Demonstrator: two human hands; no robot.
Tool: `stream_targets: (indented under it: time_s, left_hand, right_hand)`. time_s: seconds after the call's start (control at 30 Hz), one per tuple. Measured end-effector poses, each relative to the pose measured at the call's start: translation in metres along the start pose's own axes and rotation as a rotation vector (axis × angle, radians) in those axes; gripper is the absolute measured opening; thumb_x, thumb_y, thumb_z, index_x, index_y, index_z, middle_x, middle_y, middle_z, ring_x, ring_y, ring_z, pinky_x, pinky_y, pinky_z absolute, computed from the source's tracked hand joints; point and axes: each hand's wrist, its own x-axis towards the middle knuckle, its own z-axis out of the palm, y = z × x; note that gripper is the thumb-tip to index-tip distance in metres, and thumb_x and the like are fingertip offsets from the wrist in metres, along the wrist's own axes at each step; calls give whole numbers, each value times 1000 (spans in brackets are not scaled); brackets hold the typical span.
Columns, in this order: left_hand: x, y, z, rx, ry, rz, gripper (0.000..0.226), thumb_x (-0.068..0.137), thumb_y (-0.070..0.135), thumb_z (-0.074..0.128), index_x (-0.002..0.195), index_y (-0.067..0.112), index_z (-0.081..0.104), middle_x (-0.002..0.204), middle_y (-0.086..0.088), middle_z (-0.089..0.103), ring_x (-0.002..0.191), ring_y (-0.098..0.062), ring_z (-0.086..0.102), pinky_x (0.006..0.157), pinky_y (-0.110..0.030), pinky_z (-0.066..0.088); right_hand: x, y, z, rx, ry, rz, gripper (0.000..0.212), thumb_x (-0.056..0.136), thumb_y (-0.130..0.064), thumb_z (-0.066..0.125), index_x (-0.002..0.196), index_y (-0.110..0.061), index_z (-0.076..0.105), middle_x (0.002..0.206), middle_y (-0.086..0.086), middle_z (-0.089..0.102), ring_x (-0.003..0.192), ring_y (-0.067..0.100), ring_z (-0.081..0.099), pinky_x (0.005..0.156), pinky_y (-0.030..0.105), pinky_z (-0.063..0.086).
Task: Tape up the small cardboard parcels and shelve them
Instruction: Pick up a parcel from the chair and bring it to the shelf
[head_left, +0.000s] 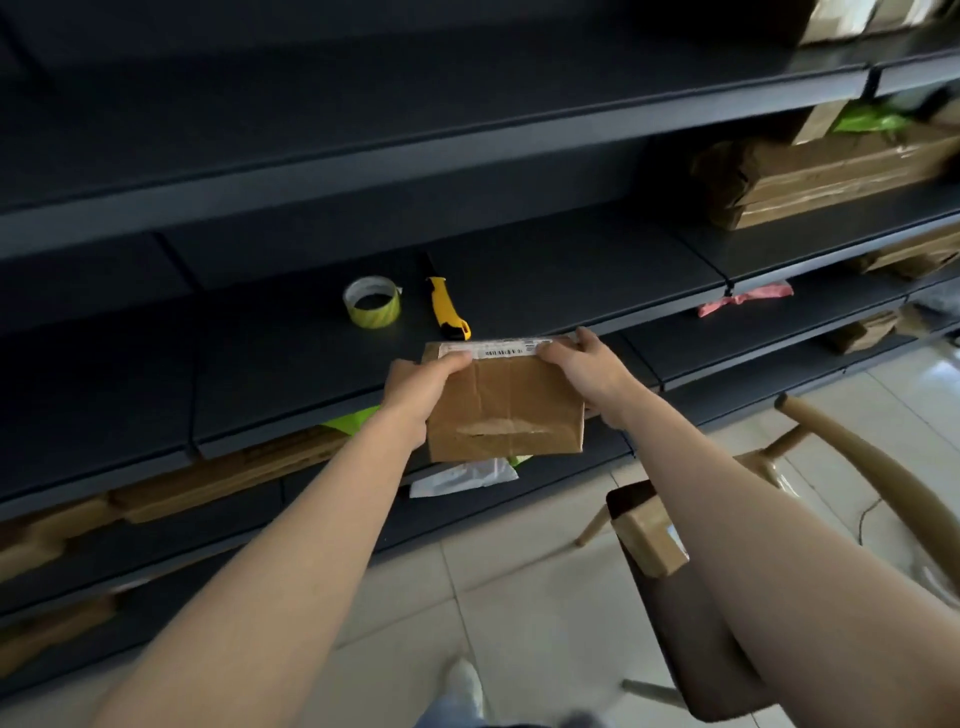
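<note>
Both my forearms reach out; my left hand and right hand clamp the creased, labelled parcel at the dark shelf's front edge, bare shelf around tape roll and knife.

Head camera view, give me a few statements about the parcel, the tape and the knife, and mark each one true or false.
1. Both hands hold the cardboard parcel, the left hand and the right hand at its top corners. True.
2. The tape roll is in the right hand. False: it lies on the dark shelf, apart from both hands.
3. The yellow utility knife lies to the right of the tape roll. True.
4. The parcel bears no label. False: a white barcode label runs along its top edge.
5. A second small parcel sits on the chair. True.
</note>
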Motion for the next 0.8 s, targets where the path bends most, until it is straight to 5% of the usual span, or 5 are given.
stream_targets:
  time_s: [0.2,0.4,0.5,0.63,0.8]
  left_hand:
    - [-9,2,-48,63,64,51,45,76,27,77,113,15,57,105,-8,66,89,-24,66,72,-41,57]
    - [-20,-2,-92,0,403,1,73,73,44,78,127,4,50,120,-13,61,104,-31,61,90,-46,52]
    - [-20,-8,-108,-90,478,-4,73,75,44,76,128,2,51,122,-14,61,106,-32,60,93,-45,51]
    - [-18,-14,-131,-160,568,-11,63,80,37,73,127,1,52,121,-14,61,106,-31,59,94,-44,50]
    - [-5,-13,-168,-198,628,-12,19,85,19,66,72,9,54,85,-11,60,82,-25,59,78,-39,52]
  right_hand:
    - [5,-16,34,-39,-231,0,105,67,-64,72,150,-29,17,137,-1,44,101,15,53,73,31,48]
    - [15,-42,76,-100,-295,-69,60,76,-53,71,118,-18,46,103,-3,60,86,11,59,55,26,46]
    - [20,-53,99,-80,-329,-114,45,79,-47,70,109,-17,54,106,1,65,87,15,64,63,29,52]
    - [23,-60,131,-104,-349,-117,60,81,-46,68,124,-9,48,115,5,61,99,22,61,85,38,52]
    - [24,-76,176,-94,-360,-150,59,84,-42,65,131,-13,42,121,3,55,103,21,56,89,38,49]
